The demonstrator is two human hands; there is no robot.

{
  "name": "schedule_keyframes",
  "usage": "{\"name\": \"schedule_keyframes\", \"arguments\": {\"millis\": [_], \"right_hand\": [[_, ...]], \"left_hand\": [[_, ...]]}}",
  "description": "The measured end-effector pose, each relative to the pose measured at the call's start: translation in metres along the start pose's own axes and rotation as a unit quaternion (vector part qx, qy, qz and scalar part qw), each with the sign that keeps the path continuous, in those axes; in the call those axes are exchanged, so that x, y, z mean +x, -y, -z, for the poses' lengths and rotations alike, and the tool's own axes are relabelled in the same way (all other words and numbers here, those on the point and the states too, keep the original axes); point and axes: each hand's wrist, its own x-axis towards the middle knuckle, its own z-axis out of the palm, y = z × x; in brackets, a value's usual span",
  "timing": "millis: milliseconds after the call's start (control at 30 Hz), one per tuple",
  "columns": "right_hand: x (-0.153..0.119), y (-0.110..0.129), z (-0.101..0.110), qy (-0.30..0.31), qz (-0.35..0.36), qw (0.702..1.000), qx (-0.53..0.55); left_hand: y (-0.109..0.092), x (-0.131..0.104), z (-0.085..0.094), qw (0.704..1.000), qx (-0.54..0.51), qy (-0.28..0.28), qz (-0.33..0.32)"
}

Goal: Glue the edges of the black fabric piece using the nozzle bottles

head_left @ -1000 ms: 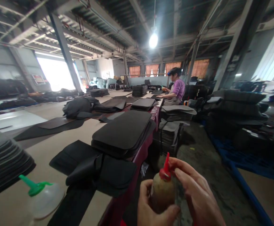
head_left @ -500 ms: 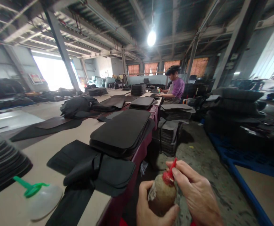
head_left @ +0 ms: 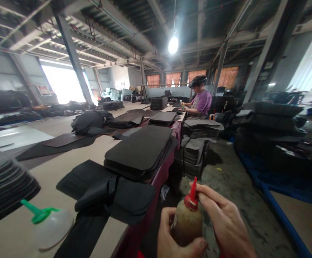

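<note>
Head view, the only one: bottle [head_left: 188,227] with murky brownish body is up in front of the person, beside the near table [head_left: 95,150] edge and clear of it, roughly upright. Left hand [head_left: 170,243] grasps the body, fingers round the far side, thumb across the lower front. Right hand [head_left: 225,222] is at the red nozzle [head_left: 194,190], index tip behind it, thumb just beside; can't tell if the pinch is closed. Handling, my guess: body is plastic, soft enough to squeeze, moderate weight if part full, maybe slick if residue is on it; not fragile. Nozzle looks stiffer, narrow, tapered, so fingertips could slip toward the tip. Best hold: whole palm low round the body without pressing hard, other fingertips at the red cap [head_left: 190,203] or nozzle base. On the table: dark sheet stack [head_left: 140,147], folded dark pieces [head_left: 131,200] in front of it, second bottle with green nozzle [head_left: 55,229] lying on its side at left. Person in purple [head_left: 203,102] works farther along the table.
</note>
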Motion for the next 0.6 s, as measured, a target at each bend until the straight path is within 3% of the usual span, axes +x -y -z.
{"name": "schedule_keyframes", "arguments": {"millis": [100, 167, 333, 600], "right_hand": [[-0.001, -0.001, -0.003, -0.009, -0.068, 0.993, 0.100], [-0.002, 0.001, -0.006, 0.000, -0.074, 0.990, 0.116], [-0.003, 0.005, -0.006, -0.018, 0.007, 1.000, -0.009], [0.001, -0.004, 0.003, -0.073, 0.083, 0.985, -0.133]], "left_hand": [[0.001, 0.001, -0.002, 1.000, -0.011, -0.006, 0.019], [-0.001, 0.001, -0.004, 1.000, -0.005, -0.017, 0.018], [-0.010, -0.001, -0.004, 0.998, 0.043, -0.039, -0.010], [-0.011, -0.003, -0.003, 0.987, 0.116, -0.086, -0.067]]}}
